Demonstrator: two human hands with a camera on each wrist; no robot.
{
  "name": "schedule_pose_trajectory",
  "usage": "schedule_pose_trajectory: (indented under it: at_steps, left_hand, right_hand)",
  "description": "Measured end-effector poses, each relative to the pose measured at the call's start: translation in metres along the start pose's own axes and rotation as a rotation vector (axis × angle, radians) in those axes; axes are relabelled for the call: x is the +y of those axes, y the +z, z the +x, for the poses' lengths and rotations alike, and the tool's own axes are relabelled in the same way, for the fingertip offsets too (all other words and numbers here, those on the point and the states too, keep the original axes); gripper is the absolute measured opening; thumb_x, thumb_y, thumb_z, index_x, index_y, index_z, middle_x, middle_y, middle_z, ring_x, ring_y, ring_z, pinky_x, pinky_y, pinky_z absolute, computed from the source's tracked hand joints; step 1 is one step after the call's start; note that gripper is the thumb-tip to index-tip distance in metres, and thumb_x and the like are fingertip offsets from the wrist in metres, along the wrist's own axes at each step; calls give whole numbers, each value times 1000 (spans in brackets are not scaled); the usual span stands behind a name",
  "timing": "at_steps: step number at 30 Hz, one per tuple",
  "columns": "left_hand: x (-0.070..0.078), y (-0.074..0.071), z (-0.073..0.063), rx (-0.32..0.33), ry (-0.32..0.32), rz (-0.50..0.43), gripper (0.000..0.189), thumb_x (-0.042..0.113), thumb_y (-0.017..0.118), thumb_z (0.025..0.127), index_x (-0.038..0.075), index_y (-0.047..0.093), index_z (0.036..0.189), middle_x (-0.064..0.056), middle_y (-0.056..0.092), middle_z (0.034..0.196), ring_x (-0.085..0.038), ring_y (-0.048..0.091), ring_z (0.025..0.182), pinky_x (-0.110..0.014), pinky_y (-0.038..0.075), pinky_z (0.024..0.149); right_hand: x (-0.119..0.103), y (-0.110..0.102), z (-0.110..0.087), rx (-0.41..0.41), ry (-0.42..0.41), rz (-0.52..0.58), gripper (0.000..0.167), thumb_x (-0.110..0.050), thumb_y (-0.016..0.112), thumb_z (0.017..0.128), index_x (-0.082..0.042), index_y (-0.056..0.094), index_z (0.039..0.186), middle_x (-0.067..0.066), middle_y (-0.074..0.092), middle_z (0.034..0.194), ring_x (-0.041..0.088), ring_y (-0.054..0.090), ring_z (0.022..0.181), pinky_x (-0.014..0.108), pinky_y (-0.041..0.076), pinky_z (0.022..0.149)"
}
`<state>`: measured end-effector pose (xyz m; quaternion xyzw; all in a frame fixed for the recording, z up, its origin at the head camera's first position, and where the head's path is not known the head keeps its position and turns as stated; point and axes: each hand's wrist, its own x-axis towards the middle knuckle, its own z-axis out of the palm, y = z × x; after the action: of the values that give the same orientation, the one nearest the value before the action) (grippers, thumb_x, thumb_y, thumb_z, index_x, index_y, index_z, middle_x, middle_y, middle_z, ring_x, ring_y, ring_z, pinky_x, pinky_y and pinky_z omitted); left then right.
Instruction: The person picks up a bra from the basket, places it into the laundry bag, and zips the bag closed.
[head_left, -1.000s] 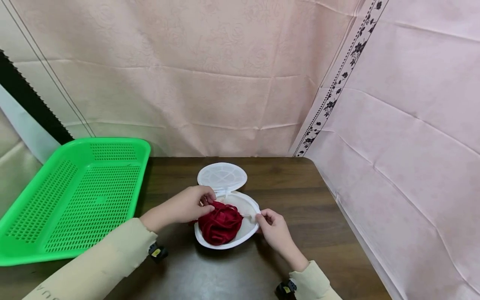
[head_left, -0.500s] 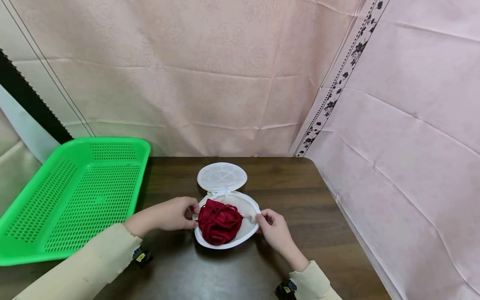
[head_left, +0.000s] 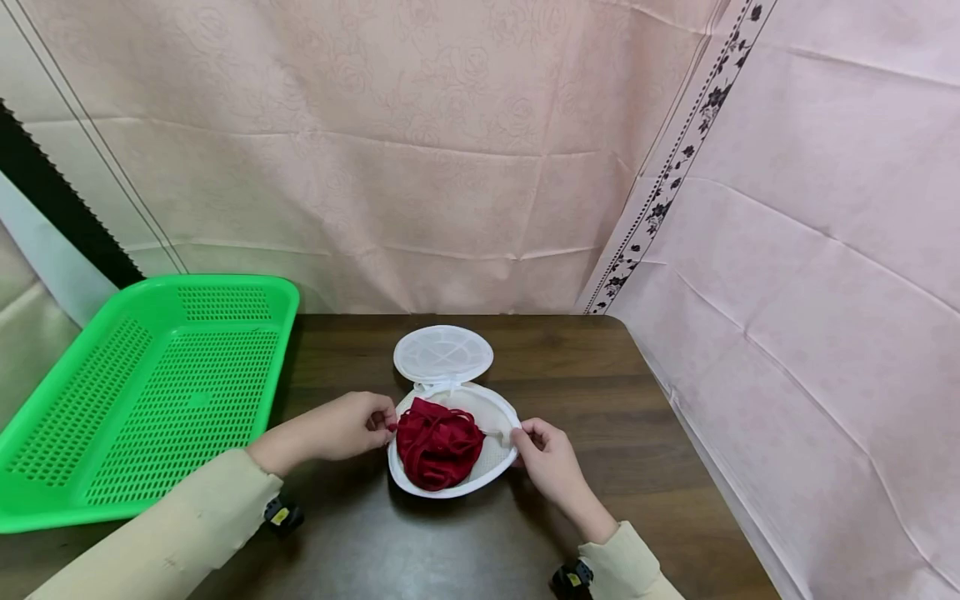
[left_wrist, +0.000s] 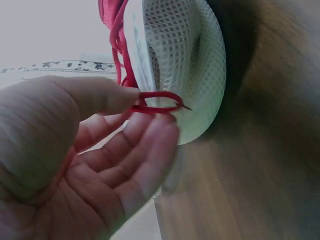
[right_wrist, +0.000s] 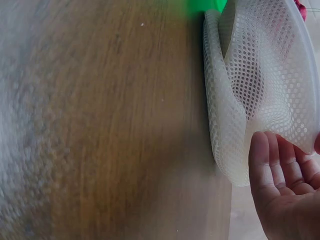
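A white mesh laundry bag (head_left: 495, 454) with a stiff oval rim lies open on the table, its round lid (head_left: 444, 354) folded back behind it. Bundled inside is a red garment (head_left: 438, 446) with thin straps. At the bag's left rim my left hand (head_left: 341, 429) pinches a thin red strap (left_wrist: 160, 94) between thumb and fingertips; its looped end sticks out past them, outside the mesh wall. My right hand (head_left: 555, 467) grips the opposite rim, thumb on top. In the right wrist view its fingers (right_wrist: 280, 157) lie against the mesh from outside.
A green perforated plastic basket (head_left: 287, 358) stands to the left. Brown wood-grain table (head_left: 577, 375) surrounds the bag. Pale pink cloth (head_left: 465, 192) hangs along the back and right sides of the table.
My left hand has moved left and slightly down from over the red garment to the bag's left rim, where red strap now shows at its fingertips. The right hand has stayed put.
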<state>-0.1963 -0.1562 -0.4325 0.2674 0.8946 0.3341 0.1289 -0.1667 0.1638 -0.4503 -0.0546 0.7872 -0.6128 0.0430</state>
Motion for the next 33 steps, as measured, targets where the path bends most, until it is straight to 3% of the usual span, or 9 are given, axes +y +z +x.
schedule_pose_trajectory:
  at_steps: [5,11,18,21,26,29,33]
  left_hand:
    - [9,1,6,76,-4,-78,8,5,66,88,11,60,89,2,60,74,-14,57,67,-29,50,59]
    - [23,6,17,170,31,-54,10,11,70,88,15,61,91,6,59,77,-11,55,71,-27,49,62]
    - [35,19,31,172,77,-97,11,11,72,87,10,63,94,6,60,79,-9,57,72,-26,49,67]
    - [34,20,31,161,91,-106,14,12,73,87,9,63,96,7,61,80,-9,58,75,-26,50,70]
    - [26,12,26,233,64,-73,10,12,71,87,13,63,92,7,60,79,-9,57,74,-27,50,68]
    - [20,6,24,277,16,-34,9,10,70,87,12,63,92,6,59,77,-10,56,73,-28,49,67]
    - [13,3,20,280,-62,1,8,6,67,86,6,63,94,3,59,77,-12,55,72,-29,49,66]
  right_hand:
    - [-1,0,-1,1,1,-12,16,-4,56,96,10,64,93,17,64,79,19,63,67,53,52,70]
    - [-2,1,-2,1,4,-11,16,-4,56,96,10,64,93,17,64,79,21,63,67,53,52,70]
    - [0,1,-2,-1,7,-11,16,-4,56,96,10,64,94,20,64,81,18,63,67,49,54,69]
    - [11,1,2,-6,11,5,16,-5,57,96,10,64,95,21,64,83,18,63,68,50,54,70]
    - [29,2,8,17,16,6,15,-10,60,96,5,66,94,16,65,82,18,63,67,46,55,68]
    - [31,3,9,40,6,-11,14,-10,60,96,2,66,91,12,64,77,20,63,65,47,55,67]
    - [30,2,10,50,-4,-16,14,-9,60,95,2,66,89,10,64,75,19,62,63,48,54,66]
